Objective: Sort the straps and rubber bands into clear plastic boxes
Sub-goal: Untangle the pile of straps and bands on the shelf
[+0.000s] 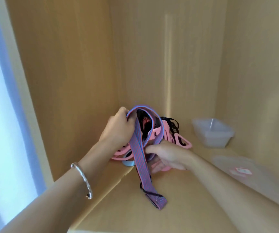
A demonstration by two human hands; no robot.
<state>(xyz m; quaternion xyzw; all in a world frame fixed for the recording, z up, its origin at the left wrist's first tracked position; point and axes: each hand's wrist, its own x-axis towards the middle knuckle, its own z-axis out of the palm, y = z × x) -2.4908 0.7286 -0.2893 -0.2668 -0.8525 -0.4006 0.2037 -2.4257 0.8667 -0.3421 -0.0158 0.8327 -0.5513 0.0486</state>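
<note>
- Grips the raised loop of the purple strap (136, 148) with the left hand (118, 126), fingers curled round its left edge.
- Pinches the same strap lower down with the right hand (167, 157), at the crossing of its two runs (thumb on top, fingertips hidden underneath).
- Holds that loop up over a pile of pink straps (166, 132) in the back left corner of the wooden shelf (194, 199), between and just behind both hands.
- Lets the strap's tail trail toward the camera, stitched end flat on the shelf, well in front of the hands.
- Has black rubber bands (172, 125) tangled at the back of the pile, beyond the right hand.
- Has the clear plastic box (212, 132) standing right of the pile, apart from both hands, and a clear lid (236, 169) lying nearer, beside the right forearm.
- Wears a silver bracelet (82, 179) on the left wrist.
</note>
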